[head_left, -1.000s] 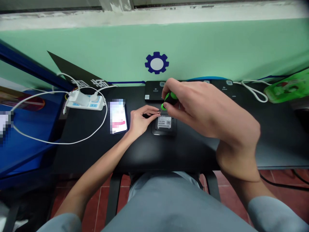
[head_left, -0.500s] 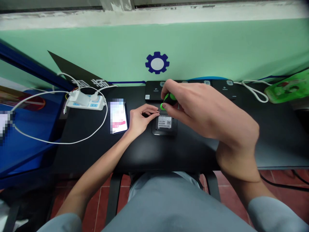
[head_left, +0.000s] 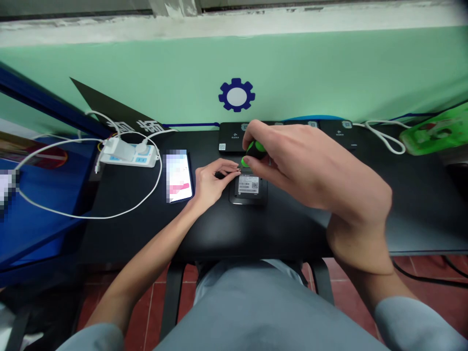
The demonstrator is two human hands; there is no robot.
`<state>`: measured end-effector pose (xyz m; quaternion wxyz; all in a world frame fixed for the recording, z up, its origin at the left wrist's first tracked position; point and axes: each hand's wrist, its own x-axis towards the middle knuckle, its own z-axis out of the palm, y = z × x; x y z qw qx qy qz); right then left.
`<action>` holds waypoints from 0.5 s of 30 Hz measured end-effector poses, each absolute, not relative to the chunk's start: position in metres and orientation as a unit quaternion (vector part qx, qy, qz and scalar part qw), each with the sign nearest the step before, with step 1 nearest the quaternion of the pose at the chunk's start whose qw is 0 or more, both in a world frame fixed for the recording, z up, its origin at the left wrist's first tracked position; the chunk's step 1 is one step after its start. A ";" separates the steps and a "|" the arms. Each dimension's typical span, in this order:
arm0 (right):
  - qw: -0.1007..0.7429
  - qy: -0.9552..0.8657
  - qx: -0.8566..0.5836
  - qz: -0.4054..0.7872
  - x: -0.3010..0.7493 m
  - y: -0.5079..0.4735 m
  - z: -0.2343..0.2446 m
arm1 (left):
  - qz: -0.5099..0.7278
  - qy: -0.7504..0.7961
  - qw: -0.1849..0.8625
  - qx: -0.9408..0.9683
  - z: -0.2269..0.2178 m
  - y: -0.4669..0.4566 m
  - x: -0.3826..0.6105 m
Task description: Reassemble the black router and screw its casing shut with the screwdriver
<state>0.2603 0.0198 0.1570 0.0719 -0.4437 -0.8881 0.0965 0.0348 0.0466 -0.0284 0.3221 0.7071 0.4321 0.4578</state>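
Observation:
A small black electronic device point(head_left: 248, 199) with a white printed label point(head_left: 248, 185) lies on the black table in front of me. My left hand point(head_left: 212, 180) is at its upper left edge, thumb and fingertips drawn together against it. Over the device's far end, my right hand point(head_left: 310, 168) is closed around a green and black handle, seemingly a screwdriver point(head_left: 256, 149), held upright. The handle's lower end and its tip are hidden by my fingers, so I cannot tell what the tip touches.
Left of my left hand lies a lit phone point(head_left: 178, 176). Farther left are a white power strip point(head_left: 127, 155) and a looped white cable point(head_left: 109, 217). Several flat black boxes point(head_left: 230, 132) line the wall. At the right sits a green plastic item point(head_left: 438, 130) beside a white cord point(head_left: 387, 139).
Both hands keep nearly the same pose on the device and the screwdriver. The whole view has shifted very slightly.

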 end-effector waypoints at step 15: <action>0.062 -0.867 -0.487 0.088 0.248 0.022 0.159 | 0.423 0.434 0.296 0.738 -0.023 0.044 0.032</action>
